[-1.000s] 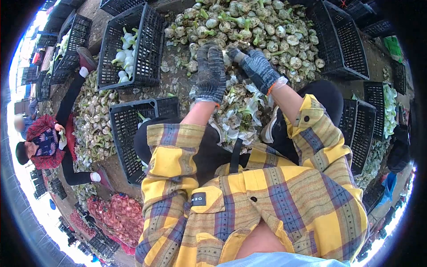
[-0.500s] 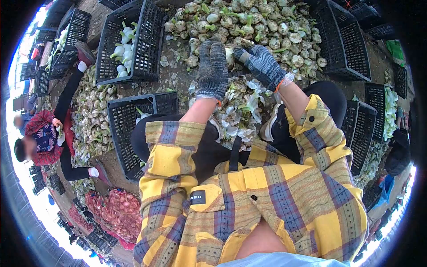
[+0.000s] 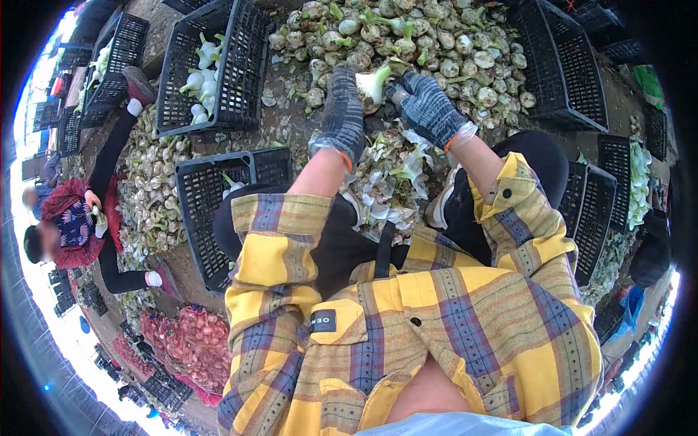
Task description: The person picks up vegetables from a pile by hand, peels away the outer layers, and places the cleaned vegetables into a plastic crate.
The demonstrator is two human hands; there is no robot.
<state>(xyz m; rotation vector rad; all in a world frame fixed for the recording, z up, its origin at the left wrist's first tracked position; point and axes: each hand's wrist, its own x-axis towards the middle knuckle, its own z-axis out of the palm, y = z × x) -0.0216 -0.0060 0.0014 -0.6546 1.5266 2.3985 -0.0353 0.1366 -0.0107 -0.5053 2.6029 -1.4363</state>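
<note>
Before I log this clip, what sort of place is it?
Probably a produce-handling yard or shed: there's a heap of soiled bulbs, a black crate holding white bulbs, and another person beside a similar pile.

A single rounded bulb (image 3: 370, 89) is held off the ground at the far centre of the scene. Its white surface is browned at the near end; its short green stem is pointed far and right.
</note>
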